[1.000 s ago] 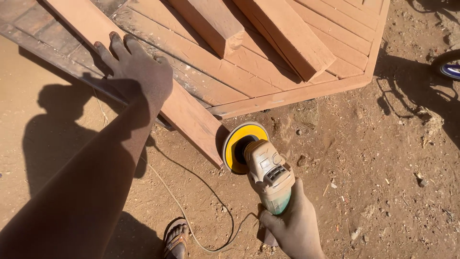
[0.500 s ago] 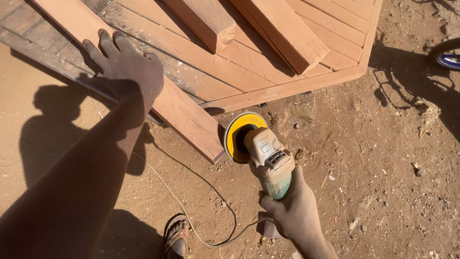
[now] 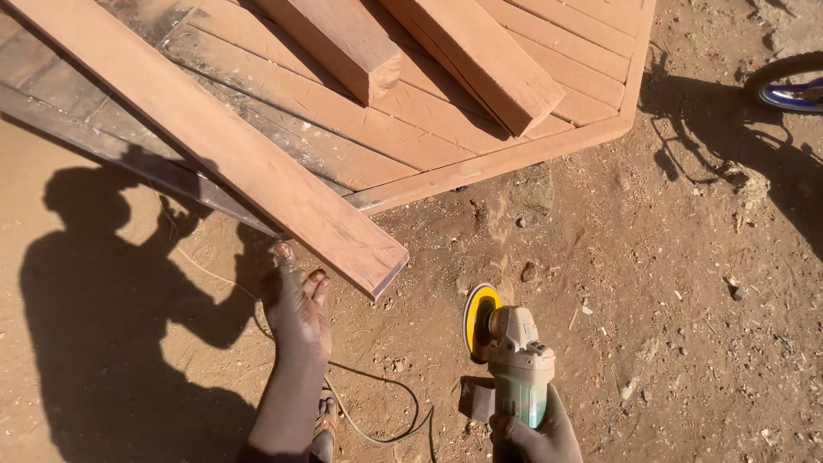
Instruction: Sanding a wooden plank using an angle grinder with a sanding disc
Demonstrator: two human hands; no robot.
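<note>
My right hand (image 3: 536, 433) grips the green-and-grey body of an angle grinder (image 3: 514, 356) with a yellow sanding disc (image 3: 478, 317), held low over the dirt, apart from the wood. My left hand (image 3: 296, 304) hangs with fingers loosely apart just below and left of the cut end of a long reddish wooden plank (image 3: 231, 159). It holds nothing. The plank lies slantwise across a slatted wooden panel (image 3: 531, 154).
Two thick timber beams (image 3: 480, 60) rest on the panel. The grinder's cord (image 3: 377, 411) loops over the dirt near my sandalled foot (image 3: 324, 424). A wheel (image 3: 784, 81) shows at the top right. My shadow falls at the left.
My left hand has come off the plank and dropped below its end. The grinder has moved away from the plank's end, down toward the dirt.
</note>
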